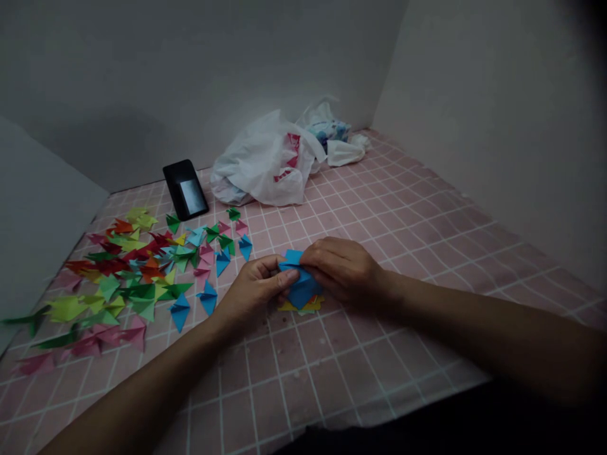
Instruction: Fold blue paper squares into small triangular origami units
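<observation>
Both my hands meet over a blue paper piece [300, 285] just above the pink grid-patterned surface [360, 354]. My left hand [256, 287] pinches its left edge with thumb and fingers. My right hand [342, 266] covers its upper right side with curled fingers. Under the blue paper lies a small stack of yellow and other coloured sheets [303, 307], mostly hidden.
Several folded paper triangles [137, 272] in green, pink, red, yellow and blue are scattered on the left. A black phone [185, 188] leans at the back. White plastic bags [275, 161] lie in the far corner. Grey walls enclose three sides.
</observation>
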Demonstrator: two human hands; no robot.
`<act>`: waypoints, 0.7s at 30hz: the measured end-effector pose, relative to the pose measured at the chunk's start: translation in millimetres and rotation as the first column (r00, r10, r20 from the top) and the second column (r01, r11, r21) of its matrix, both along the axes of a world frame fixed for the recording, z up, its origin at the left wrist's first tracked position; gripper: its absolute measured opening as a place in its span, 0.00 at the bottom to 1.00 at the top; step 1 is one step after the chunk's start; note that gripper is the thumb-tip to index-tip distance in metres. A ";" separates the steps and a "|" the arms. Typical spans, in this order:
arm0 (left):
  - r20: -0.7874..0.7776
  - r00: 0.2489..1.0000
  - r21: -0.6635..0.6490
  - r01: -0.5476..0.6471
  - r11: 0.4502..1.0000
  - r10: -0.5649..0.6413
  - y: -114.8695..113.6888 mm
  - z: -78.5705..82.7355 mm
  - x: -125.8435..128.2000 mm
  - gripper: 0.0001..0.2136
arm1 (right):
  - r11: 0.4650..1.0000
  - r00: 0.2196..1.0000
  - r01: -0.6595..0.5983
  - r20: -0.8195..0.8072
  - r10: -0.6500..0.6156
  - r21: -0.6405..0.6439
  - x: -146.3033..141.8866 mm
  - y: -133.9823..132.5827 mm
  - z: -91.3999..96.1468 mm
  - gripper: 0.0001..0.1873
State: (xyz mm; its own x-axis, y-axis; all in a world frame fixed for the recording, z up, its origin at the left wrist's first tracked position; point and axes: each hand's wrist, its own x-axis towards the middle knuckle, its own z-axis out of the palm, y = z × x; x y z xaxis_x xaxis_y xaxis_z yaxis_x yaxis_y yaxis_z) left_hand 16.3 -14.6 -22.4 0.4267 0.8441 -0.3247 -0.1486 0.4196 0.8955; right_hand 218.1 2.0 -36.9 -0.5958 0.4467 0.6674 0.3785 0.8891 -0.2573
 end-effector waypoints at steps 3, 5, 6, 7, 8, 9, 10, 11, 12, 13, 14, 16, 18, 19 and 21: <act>-0.009 1.000 0.009 0.009 1.000 -0.009 -1.3 -2.4 -1.1 0.12 | 0.996 0.998 -0.017 -0.062 0.012 -0.082 -1.2 -1.6 1.7 0.09; -0.032 0.999 0.016 0.026 1.000 -0.025 -1.8 -3.8 -1.9 0.12 | 0.994 0.995 -0.019 -0.097 0.008 -0.110 -2.1 -2.9 2.6 0.08; -0.046 0.998 0.018 0.039 0.999 -0.038 -1.9 -4.1 -2.1 0.12 | 0.993 0.994 -0.022 -0.106 0.010 -0.117 -2.4 -3.5 2.9 0.08; -0.054 0.997 0.020 0.050 0.999 -0.048 -2.0 -3.9 -2.2 0.11 | 0.992 0.994 -0.026 -0.111 0.013 -0.123 -2.7 -4.1 3.0 0.08; -0.059 0.997 0.020 0.058 0.998 -0.057 -2.1 -3.3 -2.2 0.11 | 0.991 0.993 -0.033 -0.114 0.018 -0.130 -2.9 -4.7 3.0 0.08; -0.062 0.996 0.021 0.059 0.998 -0.058 -2.1 -2.4 -1.9 0.11 | 0.990 0.993 -0.040 -0.116 0.024 -0.136 -3.0 -5.2 2.8 0.08; -0.062 0.997 0.022 0.055 0.998 -0.053 -2.1 -1.2 -1.6 0.11 | 0.989 0.993 -0.044 -0.117 0.028 -0.142 -3.0 -5.6 2.5 0.08; -0.058 0.997 0.025 0.047 0.999 -0.045 -2.1 -0.1 -1.3 0.11 | 0.989 0.993 -0.046 -0.116 0.030 -0.143 -2.9 -5.9 2.2 0.08; -0.056 0.998 0.031 0.036 0.999 -0.034 -2.0 0.6 -1.2 0.10 | 0.990 0.993 -0.044 -0.115 0.028 -0.136 -2.8 -6.1 1.8 0.08; -0.060 0.998 0.039 0.027 0.999 -0.024 -1.7 0.8 -1.2 0.10 | 0.992 0.994 -0.037 -0.109 0.023 -0.124 -2.7 -6.2 1.6 0.08; -0.065 0.998 0.053 0.018 0.998 -0.015 -1.5 0.3 -1.5 0.09 | 0.994 0.995 -0.024 -0.096 0.014 -0.107 -2.6 -6.1 1.4 0.09; -0.076 0.997 0.084 0.008 0.996 -0.001 -0.8 -2.2 -2.6 0.08 | 0.998 0.998 0.000 -0.062 -0.004 -0.057 -2.5 -5.6 1.3 0.09; -0.084 0.996 0.107 0.004 0.994 0.005 -0.4 -5.2 -3.8 0.08 | 1.000 0.999 0.005 -0.033 -0.005 0.006 -2.5 -4.8 1.4 0.10; -0.087 0.996 0.119 0.001 0.993 0.010 -0.3 -6.0 -4.3 0.08 | 0.999 1.000 0.000 -0.022 0.000 0.034 -2.5 -4.4 1.5 0.10; -0.106 0.994 0.152 -0.008 0.988 0.024 -0.5 -5.7 -4.8 0.08 | 0.997 1.000 -0.011 -0.011 0.012 0.073 -2.4 -3.6 1.7 0.10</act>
